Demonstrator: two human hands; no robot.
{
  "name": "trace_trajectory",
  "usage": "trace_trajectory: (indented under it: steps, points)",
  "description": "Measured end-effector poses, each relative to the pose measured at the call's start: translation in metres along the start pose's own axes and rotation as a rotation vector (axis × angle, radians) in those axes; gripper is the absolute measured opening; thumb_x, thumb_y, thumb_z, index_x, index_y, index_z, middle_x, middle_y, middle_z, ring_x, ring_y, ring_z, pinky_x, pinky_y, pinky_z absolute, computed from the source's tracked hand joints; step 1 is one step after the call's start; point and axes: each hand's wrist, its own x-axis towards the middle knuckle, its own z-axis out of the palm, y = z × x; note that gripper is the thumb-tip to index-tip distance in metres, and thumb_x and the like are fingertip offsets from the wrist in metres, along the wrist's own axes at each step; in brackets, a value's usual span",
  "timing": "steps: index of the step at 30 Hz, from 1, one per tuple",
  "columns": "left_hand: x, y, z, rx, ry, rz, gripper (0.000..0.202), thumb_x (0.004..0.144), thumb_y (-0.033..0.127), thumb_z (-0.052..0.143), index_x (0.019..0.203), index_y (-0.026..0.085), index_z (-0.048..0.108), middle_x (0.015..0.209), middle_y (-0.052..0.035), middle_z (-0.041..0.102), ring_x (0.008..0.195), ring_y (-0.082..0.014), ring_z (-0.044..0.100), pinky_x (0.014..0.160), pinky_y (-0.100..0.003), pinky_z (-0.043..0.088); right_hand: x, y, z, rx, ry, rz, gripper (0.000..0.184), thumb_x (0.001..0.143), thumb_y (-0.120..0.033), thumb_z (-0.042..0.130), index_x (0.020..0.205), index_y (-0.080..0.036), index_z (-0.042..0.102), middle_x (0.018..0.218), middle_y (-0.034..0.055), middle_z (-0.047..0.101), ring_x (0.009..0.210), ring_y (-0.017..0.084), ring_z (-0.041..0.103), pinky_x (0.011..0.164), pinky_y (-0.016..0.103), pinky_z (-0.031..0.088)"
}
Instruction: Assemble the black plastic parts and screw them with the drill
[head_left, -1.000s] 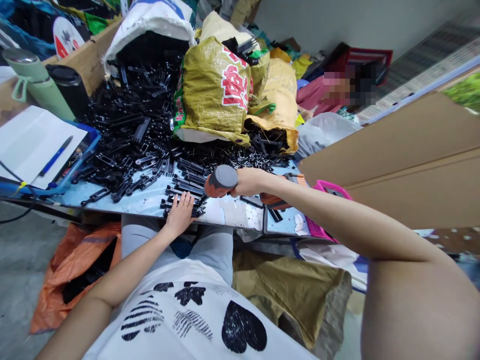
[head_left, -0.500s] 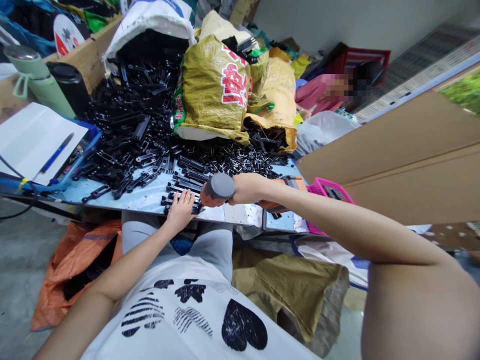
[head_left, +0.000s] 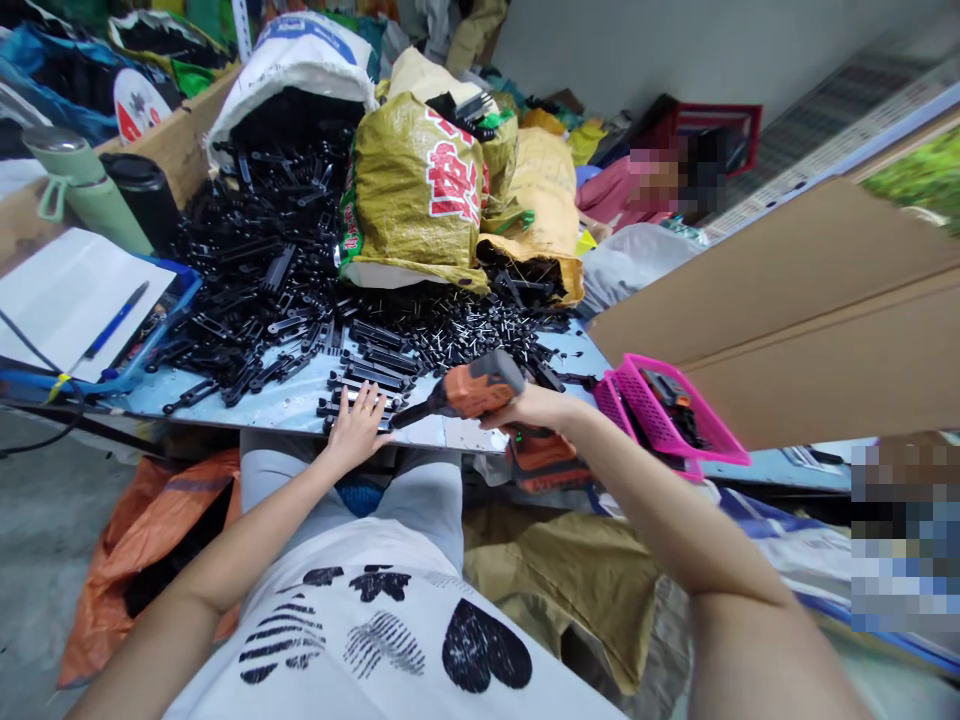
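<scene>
My right hand (head_left: 536,405) is wrapped round the grip of an orange and grey cordless drill (head_left: 480,385). The drill lies tilted toward the left, its dark nose close to the near end of a row of black plastic parts (head_left: 379,370). My left hand (head_left: 358,425) rests flat on the nearest parts of that row, fingers spread, beside the drill's tip. Whether the tip touches a part cannot be made out. Beyond the row lies a scatter of small metal-shanked screws or pins (head_left: 480,325), too small to tell exactly.
A large heap of black parts (head_left: 255,230) spills from a white sack (head_left: 307,50). Yellow sacks (head_left: 412,190) stand behind the row. Pink baskets (head_left: 667,405) and cardboard (head_left: 787,330) are at right; a blue tray (head_left: 169,310) at left. A person in pink (head_left: 622,190) sits beyond.
The drill has swung from upright to a slanted pose, its nose now pointing left and its battery nearer me. My right forearm has dropped. My left hand stays on the parts.
</scene>
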Motion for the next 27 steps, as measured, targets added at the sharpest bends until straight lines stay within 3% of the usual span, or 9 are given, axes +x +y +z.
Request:
trace_trajectory:
  steps: [3,6,9,12,16,20,27]
  points:
    - [0.009,0.038,-0.023,-0.463,0.144,0.065,0.06,0.085,0.051,0.053,0.131,0.013,0.048,0.133,-0.0178,0.052,0.124,-0.029,0.046,0.105,-0.046,0.033,-0.015,0.061,0.012,0.419,-0.074,-0.113,0.037,0.062,-0.04,0.066,0.088,-0.014,0.06,0.052,-0.0025,0.054,0.044,0.012,0.047,0.044,0.024,0.037]
    - [0.025,0.093,-0.052,-0.861,0.261,0.157,0.052,0.087,0.049,0.052,0.126,0.016,0.052,0.118,-0.013,0.062,0.103,-0.0212,0.06,0.089,-0.034,0.047,-0.014,0.105,0.044,0.657,-0.093,-0.315,0.043,0.056,-0.056,0.057,0.078,-0.019,0.051,0.043,-0.0068,0.043,0.034,0.01,0.036,0.039,0.023,0.031]
    - [0.041,0.14,-0.074,-0.954,0.286,0.22,0.041,0.083,0.046,0.058,0.11,0.016,0.062,0.097,-0.0095,0.067,0.085,-0.0183,0.062,0.076,-0.029,0.049,-0.003,0.127,0.079,0.711,-0.051,-0.383,0.049,0.051,-0.07,0.045,0.065,-0.023,0.039,0.035,-0.0081,0.027,0.032,0.009,0.028,0.039,0.024,0.028]
    - [0.052,0.169,-0.081,-0.931,0.231,0.266,0.032,0.08,0.043,0.064,0.097,0.016,0.067,0.081,-0.006,0.067,0.071,-0.0158,0.06,0.067,-0.027,0.048,0.01,0.138,0.102,0.777,-0.007,-0.401,0.054,0.046,-0.078,0.035,0.059,-0.025,0.03,0.03,-0.0072,0.016,0.03,0.009,0.022,0.038,0.026,0.023]
    - [0.06,0.187,-0.077,-0.875,0.234,0.247,0.024,0.077,0.036,0.069,0.09,0.016,0.067,0.08,-0.0053,0.066,0.07,-0.0154,0.059,0.067,-0.026,0.047,0.021,0.148,0.115,0.865,-0.006,-0.407,0.058,0.042,-0.082,0.028,0.054,-0.026,0.022,0.024,-0.0064,0.008,0.027,0.009,0.016,0.038,0.027,0.018]
    - [0.063,0.195,-0.072,-0.835,0.22,0.211,0.022,0.077,0.035,0.069,0.089,0.016,0.067,0.077,-0.0043,0.065,0.069,-0.0151,0.058,0.067,-0.026,0.046,0.025,0.155,0.121,0.933,-0.037,-0.443,0.059,0.041,-0.082,0.03,0.05,-0.024,0.018,0.022,-0.0064,0.003,0.024,0.008,0.011,0.037,0.026,0.015]
    - [0.064,0.193,-0.073,-0.909,0.097,0.164,0.023,0.079,0.031,0.06,0.093,0.016,0.069,0.078,-0.0049,0.065,0.069,-0.0153,0.055,0.068,-0.027,0.045,0.017,0.156,0.126,1.049,0.028,-0.504,0.049,0.047,-0.072,0.042,0.053,-0.025,0.029,0.023,-0.0092,0.013,0.025,0.008,0.013,0.036,0.025,0.017]
